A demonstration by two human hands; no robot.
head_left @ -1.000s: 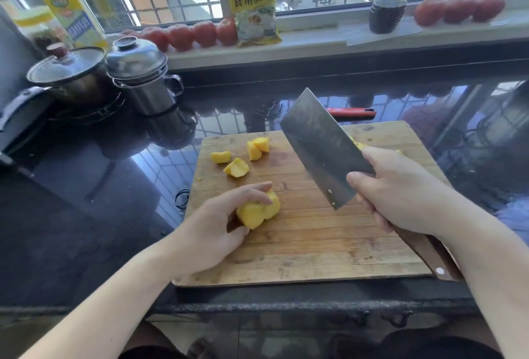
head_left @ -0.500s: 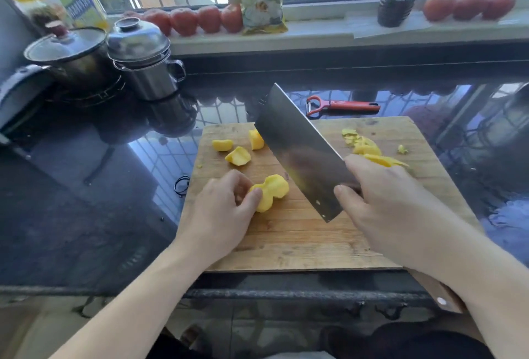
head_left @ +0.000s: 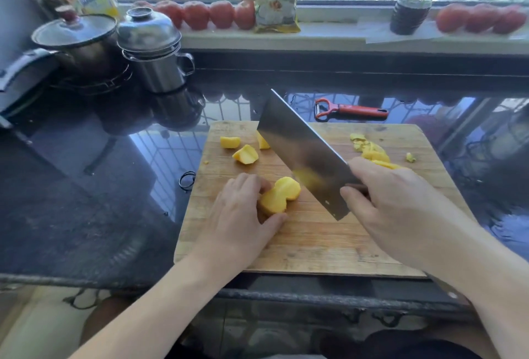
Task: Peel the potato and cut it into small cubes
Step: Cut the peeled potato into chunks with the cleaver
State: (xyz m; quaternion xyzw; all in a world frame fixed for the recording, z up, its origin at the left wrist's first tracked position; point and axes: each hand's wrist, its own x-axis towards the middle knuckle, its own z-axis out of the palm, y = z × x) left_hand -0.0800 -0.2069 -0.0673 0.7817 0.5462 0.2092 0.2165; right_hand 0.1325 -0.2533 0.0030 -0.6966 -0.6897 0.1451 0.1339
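now the left hand (head_left: 240,215) curls round a peeled potato piece (head_left: 279,195) on the cutting board (head_left: 315,238), thumb beneath it. just beside it, the right hand (head_left: 400,204) grips the cleaver (head_left: 303,152), blade tilted over the board.

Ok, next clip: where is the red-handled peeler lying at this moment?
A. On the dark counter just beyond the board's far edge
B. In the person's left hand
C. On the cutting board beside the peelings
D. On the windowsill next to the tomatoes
A: the peeler lies flat on the dark counter past the far edge of the cutting board, touched by neither hand.
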